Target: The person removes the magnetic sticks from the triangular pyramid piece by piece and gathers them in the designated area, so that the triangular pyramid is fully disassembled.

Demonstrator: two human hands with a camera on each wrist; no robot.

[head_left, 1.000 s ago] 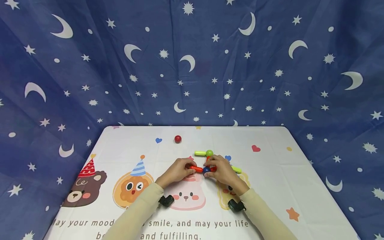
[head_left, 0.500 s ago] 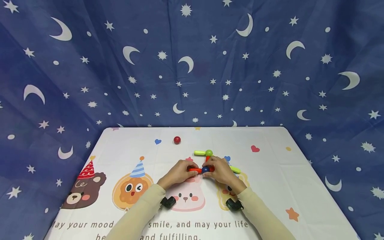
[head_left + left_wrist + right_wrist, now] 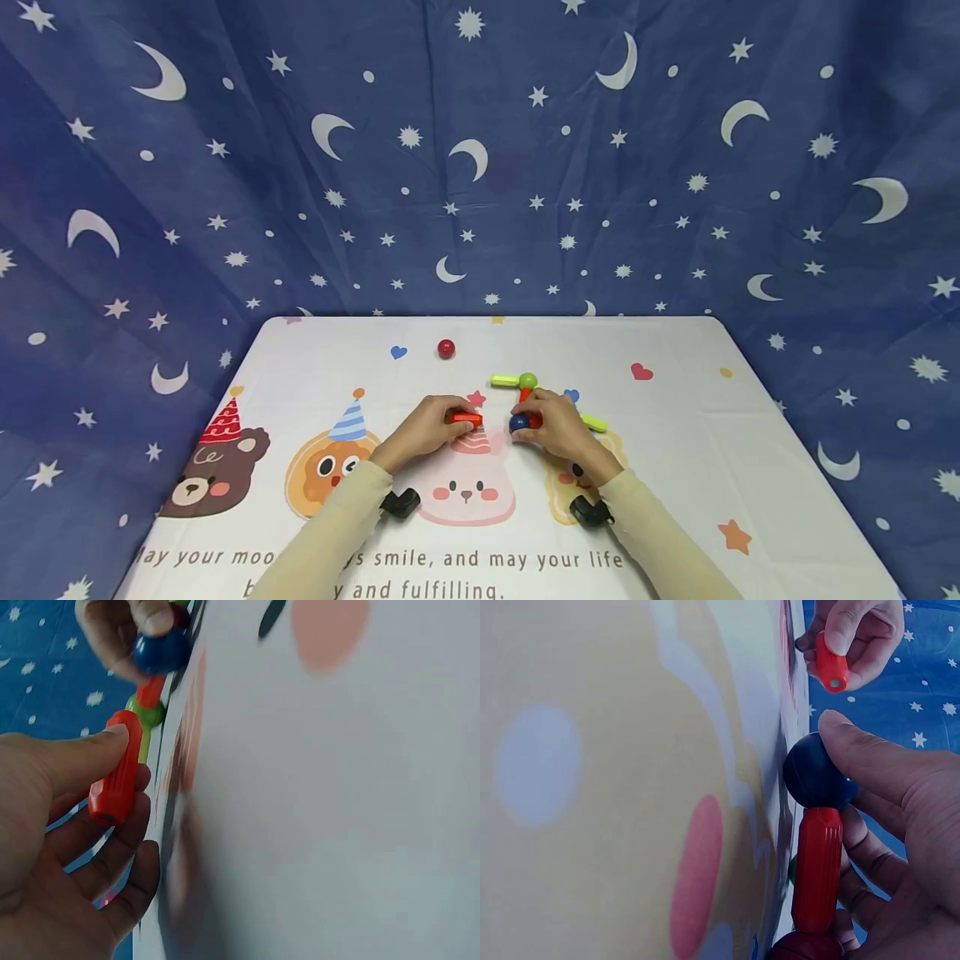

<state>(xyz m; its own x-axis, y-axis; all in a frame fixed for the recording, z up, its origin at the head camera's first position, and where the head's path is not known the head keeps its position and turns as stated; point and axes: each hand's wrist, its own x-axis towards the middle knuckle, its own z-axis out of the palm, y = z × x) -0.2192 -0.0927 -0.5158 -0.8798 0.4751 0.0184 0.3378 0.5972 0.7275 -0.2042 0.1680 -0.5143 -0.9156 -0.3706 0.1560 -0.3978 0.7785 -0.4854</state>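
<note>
My left hand point(image 3: 426, 429) pinches a short red rod point(image 3: 120, 769) between thumb and fingers, a small gap away from the blue ball. My right hand point(image 3: 561, 427) holds the blue ball point(image 3: 815, 771), its thumb resting on top. A second red rod point(image 3: 817, 870) joins that ball, and a dark red ball point(image 3: 806, 947) sits at the rod's other end. Behind the right hand, a green ball point(image 3: 528, 381) touches a yellow-green rod point(image 3: 505, 381) and another red rod point(image 3: 526, 395). The right hand partly hides how these pieces connect.
A loose red ball point(image 3: 446, 348) lies near the back of the table. Another yellow-green rod point(image 3: 593, 423) sticks out to the right of my right hand. The white tablecloth point(image 3: 675, 467) carries cartoon prints; a blue starry curtain point(image 3: 480, 225) hangs behind.
My left hand has moved left with its red rod, which was against the blue ball and is now apart from it. The right hand has stayed about where it was, still holding the ball.
</note>
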